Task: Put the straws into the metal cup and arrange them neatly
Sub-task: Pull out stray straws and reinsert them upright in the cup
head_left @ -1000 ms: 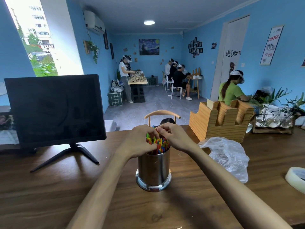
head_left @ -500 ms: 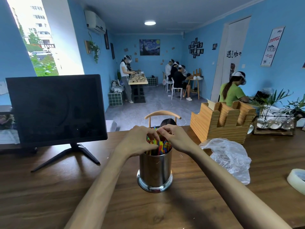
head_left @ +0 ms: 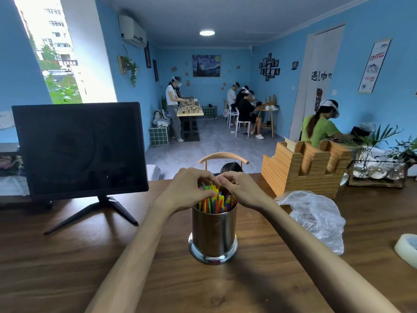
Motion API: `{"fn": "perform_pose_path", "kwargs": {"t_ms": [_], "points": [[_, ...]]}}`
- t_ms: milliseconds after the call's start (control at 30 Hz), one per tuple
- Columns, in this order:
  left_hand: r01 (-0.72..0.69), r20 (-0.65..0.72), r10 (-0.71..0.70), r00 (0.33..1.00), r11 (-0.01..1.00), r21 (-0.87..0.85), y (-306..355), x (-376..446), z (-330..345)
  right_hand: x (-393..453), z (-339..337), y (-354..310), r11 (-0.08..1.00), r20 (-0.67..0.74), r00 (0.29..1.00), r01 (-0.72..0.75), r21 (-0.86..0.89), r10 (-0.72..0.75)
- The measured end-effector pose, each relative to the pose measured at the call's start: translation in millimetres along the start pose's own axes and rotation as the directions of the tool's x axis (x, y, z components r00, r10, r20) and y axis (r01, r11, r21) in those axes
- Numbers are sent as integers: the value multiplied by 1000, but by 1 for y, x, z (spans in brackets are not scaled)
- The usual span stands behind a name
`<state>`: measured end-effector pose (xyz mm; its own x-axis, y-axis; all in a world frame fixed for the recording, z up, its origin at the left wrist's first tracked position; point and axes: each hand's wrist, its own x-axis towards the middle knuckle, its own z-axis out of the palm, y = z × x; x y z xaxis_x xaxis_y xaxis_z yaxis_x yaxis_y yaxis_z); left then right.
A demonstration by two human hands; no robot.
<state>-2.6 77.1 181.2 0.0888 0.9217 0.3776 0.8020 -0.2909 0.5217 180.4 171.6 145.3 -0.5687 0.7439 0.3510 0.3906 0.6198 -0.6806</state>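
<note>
Monitor (head_left: pixel 79 147), wooden rack (head_left: pixel 302 170), plastic bag (head_left: pixel 316 215), perhaps tape (head_left: pixel 408 249)

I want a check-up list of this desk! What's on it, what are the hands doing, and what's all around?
Surface: brown wooden table, grain visible.
Job's things: metal cup upright; colourful straws standing inside it.
Clutter: crumpled plastic bag right of the cup; tape roll at the right edge; wooden holder; dark monitor on the left.
Grippers: left hand and right hand curl round the straw tops, fingers meeting above.
Cables: nothing seen.
Surroundings: blue walls, window, people at tables, potted plants.
</note>
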Motion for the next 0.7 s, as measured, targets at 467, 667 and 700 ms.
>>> {"fn": "perform_pose_path", "kwargs": {"t_ms": [467, 667, 700], "points": [[-36, -371, -118, 921, 923, -383, 7, 21, -13, 0, -5, -18, 945, -33, 998, 59, 322, -51], [-164, -581, -138, 802, 885, -437, 23, 26, -22, 6, 2, -16, 981, -49, 997, 66, 183, -58], [-193, -617, -152, 772, 869, -455, 26, 26, -25, 6, 2, -16, 979, -44, 997, 68, 192, -61]]}}
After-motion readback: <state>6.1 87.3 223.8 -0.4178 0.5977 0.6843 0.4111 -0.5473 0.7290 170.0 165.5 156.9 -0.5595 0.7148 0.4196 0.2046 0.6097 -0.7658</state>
